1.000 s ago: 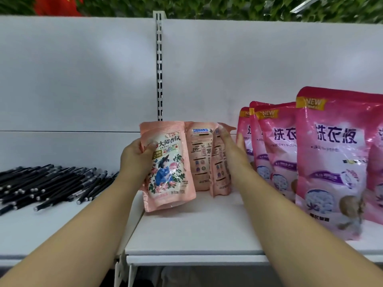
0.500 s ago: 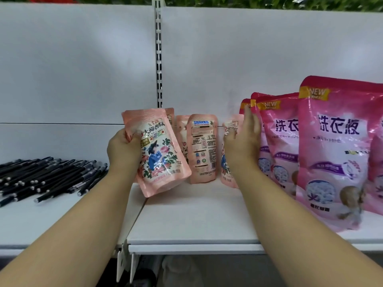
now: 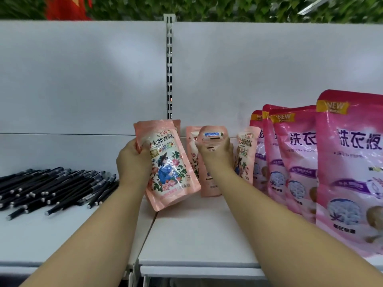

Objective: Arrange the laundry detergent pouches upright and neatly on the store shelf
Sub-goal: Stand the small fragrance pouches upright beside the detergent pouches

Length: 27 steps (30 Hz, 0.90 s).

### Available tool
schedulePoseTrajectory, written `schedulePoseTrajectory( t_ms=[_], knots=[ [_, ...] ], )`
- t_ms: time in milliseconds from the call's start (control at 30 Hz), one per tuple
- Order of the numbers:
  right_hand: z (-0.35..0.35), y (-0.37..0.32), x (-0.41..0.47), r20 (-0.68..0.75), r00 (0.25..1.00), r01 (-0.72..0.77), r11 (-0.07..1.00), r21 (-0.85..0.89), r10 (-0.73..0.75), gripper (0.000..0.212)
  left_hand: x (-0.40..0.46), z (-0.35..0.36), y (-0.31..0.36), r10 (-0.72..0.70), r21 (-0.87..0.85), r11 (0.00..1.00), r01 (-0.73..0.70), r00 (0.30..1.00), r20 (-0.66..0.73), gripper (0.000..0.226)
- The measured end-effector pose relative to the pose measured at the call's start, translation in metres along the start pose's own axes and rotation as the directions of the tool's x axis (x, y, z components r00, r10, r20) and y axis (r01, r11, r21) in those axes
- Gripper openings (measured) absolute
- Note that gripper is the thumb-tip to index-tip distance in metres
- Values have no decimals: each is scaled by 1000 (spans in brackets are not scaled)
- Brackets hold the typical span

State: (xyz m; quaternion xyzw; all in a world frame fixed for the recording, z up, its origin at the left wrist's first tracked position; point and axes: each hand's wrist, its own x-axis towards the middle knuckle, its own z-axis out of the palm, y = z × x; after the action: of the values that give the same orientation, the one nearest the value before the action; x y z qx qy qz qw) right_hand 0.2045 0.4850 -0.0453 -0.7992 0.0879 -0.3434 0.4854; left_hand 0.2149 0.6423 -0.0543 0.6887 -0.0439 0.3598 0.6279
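Note:
My left hand grips a small peach pouch with a floral print, tilted with its bottom swung right, just above the white shelf; a second pouch edge shows behind its top. My right hand holds the top of a back-facing peach pouch that stands on the shelf. Another peach pouch stands behind it to the left. A front-facing peach pouch stands to its right, against the big pink pouches.
A row of large pink detergent pouches stands upright at the right. A pile of several black pens lies on the left shelf section. A slotted upright post divides the white back panel.
My right hand left the pouch beside the pink bags and moved left onto the back-facing pouch's top. My left hand keeps the floral pouch, tilted a little more.

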Motion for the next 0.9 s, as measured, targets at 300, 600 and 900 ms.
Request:
schedulePoseTrajectory(
  t_ms=[300, 600, 900],
  knots=[
    [-27, 6, 1, -197, 970, 121, 986, -116, -142, 31, 1, 3, 5, -63, -75, 995, 67, 996, 59, 23],
    [-49, -4, 10, -276, 961, 71, 956, 286, 12, 28, -8, 6, 16, -202, -329, 904, 273, 951, 233, 12],
    [-65, -11, -1, -279, 960, 85, 903, 421, 40, 32, -18, 14, 13, -84, -161, 978, 129, 962, 261, 20]
  ],
)
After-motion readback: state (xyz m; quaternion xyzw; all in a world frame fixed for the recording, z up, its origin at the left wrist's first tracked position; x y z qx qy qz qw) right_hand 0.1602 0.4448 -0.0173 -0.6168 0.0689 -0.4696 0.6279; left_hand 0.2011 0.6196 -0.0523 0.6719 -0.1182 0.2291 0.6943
